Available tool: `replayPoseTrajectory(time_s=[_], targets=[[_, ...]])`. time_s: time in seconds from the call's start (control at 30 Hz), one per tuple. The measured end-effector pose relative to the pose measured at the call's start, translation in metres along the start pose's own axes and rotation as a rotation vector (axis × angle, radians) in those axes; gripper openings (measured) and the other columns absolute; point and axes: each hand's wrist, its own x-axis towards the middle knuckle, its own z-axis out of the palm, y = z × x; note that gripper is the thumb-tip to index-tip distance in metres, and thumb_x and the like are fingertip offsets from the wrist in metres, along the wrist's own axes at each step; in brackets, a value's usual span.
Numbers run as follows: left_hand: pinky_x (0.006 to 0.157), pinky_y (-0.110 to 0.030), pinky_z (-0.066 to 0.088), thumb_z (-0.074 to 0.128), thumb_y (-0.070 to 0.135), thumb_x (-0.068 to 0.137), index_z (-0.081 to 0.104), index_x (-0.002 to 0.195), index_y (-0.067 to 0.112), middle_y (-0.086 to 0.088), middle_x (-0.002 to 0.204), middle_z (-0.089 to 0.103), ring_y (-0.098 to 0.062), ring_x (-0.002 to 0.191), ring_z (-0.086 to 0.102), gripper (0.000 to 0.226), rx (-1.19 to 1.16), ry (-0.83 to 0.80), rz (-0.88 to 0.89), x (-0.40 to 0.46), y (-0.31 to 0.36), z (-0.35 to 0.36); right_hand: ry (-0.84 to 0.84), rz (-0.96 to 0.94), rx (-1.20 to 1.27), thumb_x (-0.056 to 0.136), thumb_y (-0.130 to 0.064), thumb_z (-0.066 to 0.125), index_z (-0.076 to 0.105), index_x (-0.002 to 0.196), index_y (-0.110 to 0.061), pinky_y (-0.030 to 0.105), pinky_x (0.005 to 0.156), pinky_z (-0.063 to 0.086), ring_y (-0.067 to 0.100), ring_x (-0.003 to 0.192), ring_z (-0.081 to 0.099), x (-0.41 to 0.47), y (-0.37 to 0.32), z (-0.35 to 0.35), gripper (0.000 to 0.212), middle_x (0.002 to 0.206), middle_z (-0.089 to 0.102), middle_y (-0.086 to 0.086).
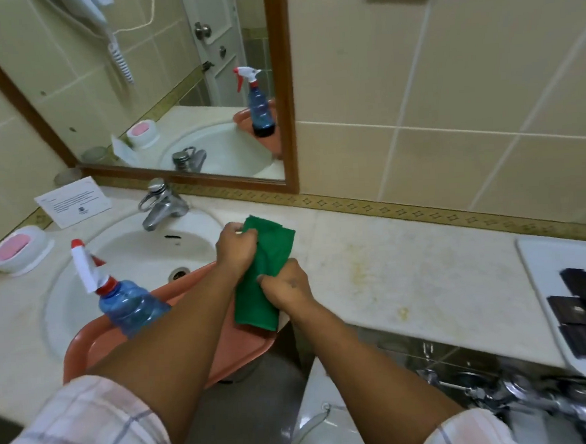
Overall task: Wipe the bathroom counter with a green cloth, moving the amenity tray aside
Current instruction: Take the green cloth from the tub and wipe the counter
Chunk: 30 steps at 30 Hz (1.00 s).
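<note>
Both hands hold a green cloth point(265, 275) above the counter's edge, just right of the sink. My left hand point(235, 249) grips its upper part; my right hand point(285, 284) pinches its lower right side. The cloth hangs folded, its lower end over an orange tub point(244, 348). The cream marble counter point(408, 276) stretches to the right, with yellowish stains. A white amenity tray point(541, 268) sits at the counter's far right end, carrying several dark packets point(584, 303).
The orange tub rests across the front of the white sink point(132, 245), with a blue spray bottle point(125, 300) standing in it. A chrome faucet point(162, 204), a pink soap in a white dish point(15, 250) and a printed card point(72, 201) lie around the basin. A mirror hangs behind.
</note>
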Motion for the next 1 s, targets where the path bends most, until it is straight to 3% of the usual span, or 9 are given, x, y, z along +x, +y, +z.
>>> replayPoseTrajectory(time_s=[0.13,0.3,0.4,0.5,0.7,0.87,0.93,1.0], targets=[[0.069,-0.032,0.050,0.055,0.015,0.079,0.055,0.100,0.020,-0.004,0.095,0.065,-0.020,0.085,0.062,0.022,0.082,-0.234,0.079,0.003,0.028,0.072,0.178,0.074,0.034,0.084,-0.033,0.065,0.052,0.118,-0.015,0.033,0.072,0.054,0.024,0.092,0.064,0.025,0.025,-0.064,0.040,0.111,0.065,0.008],[0.075,-0.033,0.054,0.058,0.013,0.080,0.053,0.100,0.023,-0.002,0.093,0.064,-0.016,0.083,0.061,0.023,0.143,-0.352,0.103,0.011,0.032,0.135,0.254,0.127,-0.036,0.088,-0.032,0.065,0.049,0.120,-0.013,0.031,0.070,0.045,0.027,0.099,0.061,0.048,0.056,-0.109,0.040,0.119,0.062,0.010],[0.077,-0.034,0.055,0.060,0.012,0.081,0.054,0.102,0.022,-0.001,0.092,0.062,-0.018,0.084,0.062,0.023,0.181,-0.380,0.128,0.018,0.028,0.157,0.269,0.170,-0.062,0.089,-0.032,0.065,0.049,0.122,-0.011,0.032,0.071,0.045,0.029,0.105,0.061,0.059,0.061,-0.122,0.042,0.122,0.060,0.011],[0.069,-0.028,0.049,0.063,0.014,0.085,0.054,0.104,0.022,0.001,0.091,0.059,-0.013,0.079,0.059,0.022,0.249,-0.382,0.138,0.023,0.021,0.170,0.291,0.198,-0.123,0.090,-0.036,0.063,0.049,0.122,-0.013,0.034,0.074,0.050,0.028,0.102,0.062,0.065,0.066,-0.129,0.042,0.119,0.061,0.009],[0.077,-0.029,0.047,0.067,0.018,0.084,0.057,0.106,0.019,-0.001,0.098,0.061,-0.020,0.091,0.059,0.025,0.329,-0.421,0.179,0.031,0.012,0.177,0.237,0.267,-0.085,0.093,-0.035,0.058,0.048,0.127,-0.007,0.035,0.081,0.052,0.029,0.107,0.061,0.071,0.072,-0.126,0.044,0.125,0.060,0.012],[0.073,-0.027,0.042,0.066,0.023,0.085,0.062,0.102,0.016,0.000,0.093,0.063,-0.018,0.086,0.058,0.019,0.391,-0.390,0.281,0.037,0.006,0.172,0.280,0.255,-0.008,0.095,-0.034,0.055,0.039,0.129,-0.008,0.034,0.071,0.048,0.030,0.106,0.061,0.069,0.067,-0.120,0.046,0.126,0.058,0.014],[0.074,-0.029,0.045,0.058,0.028,0.090,0.065,0.102,0.011,-0.002,0.095,0.064,-0.019,0.086,0.059,0.021,0.495,-0.349,0.430,0.038,0.002,0.166,0.294,0.209,-0.184,0.091,-0.036,0.060,0.037,0.129,-0.009,0.038,0.080,0.050,0.030,0.109,0.058,0.062,0.070,-0.113,0.052,0.125,0.056,0.013],[0.081,-0.035,0.049,0.046,0.025,0.095,0.065,0.103,0.009,-0.009,0.105,0.067,-0.023,0.092,0.059,0.026,0.628,-0.342,0.602,0.043,-0.005,0.160,0.423,0.055,-0.550,0.087,-0.040,0.061,0.038,0.133,-0.011,0.041,0.092,0.043,0.030,0.114,0.050,0.057,0.076,-0.106,0.059,0.128,0.052,0.012]])
